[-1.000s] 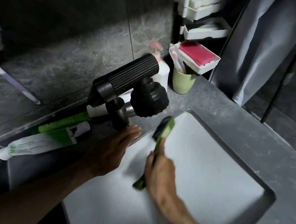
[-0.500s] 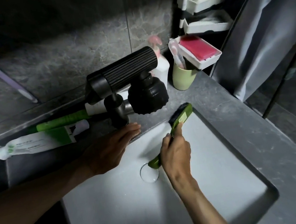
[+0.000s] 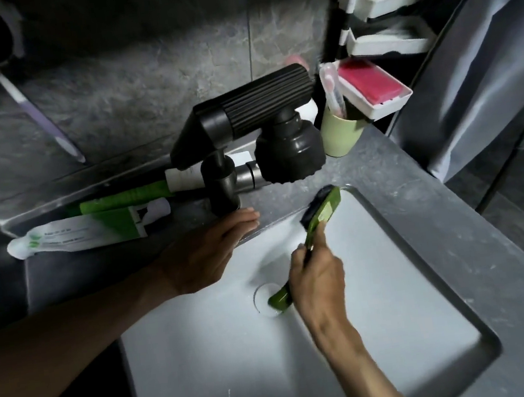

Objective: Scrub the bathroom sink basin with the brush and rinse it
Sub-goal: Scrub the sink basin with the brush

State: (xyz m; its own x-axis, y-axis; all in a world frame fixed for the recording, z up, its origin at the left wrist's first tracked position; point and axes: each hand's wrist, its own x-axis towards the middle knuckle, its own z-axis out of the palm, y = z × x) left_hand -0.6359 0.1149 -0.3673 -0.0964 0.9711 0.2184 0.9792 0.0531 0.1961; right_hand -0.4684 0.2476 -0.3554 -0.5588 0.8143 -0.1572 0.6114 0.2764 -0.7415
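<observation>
The white rectangular sink basin (image 3: 388,331) is set in a grey stone counter, with its round drain (image 3: 263,298) near the middle. My right hand (image 3: 317,277) grips the handle of a green brush (image 3: 320,212), whose dark bristle head lies against the basin's far wall near the back corner. The handle's tail end sticks out over the drain. My left hand (image 3: 201,256) rests flat with straight fingers on the counter edge, just in front of the black faucet (image 3: 244,127).
Two toothpaste tubes (image 3: 85,231) lie on the counter at the left behind my left hand. A green cup (image 3: 342,134) with a toothbrush stands at the back right beside a white soap dish with a pink bar (image 3: 369,87). A grey curtain (image 3: 484,52) hangs at right.
My right hand has moved the brush from the basin's back left area rightward to the far back corner. The drain has come into view. My left hand has stayed on the counter edge.
</observation>
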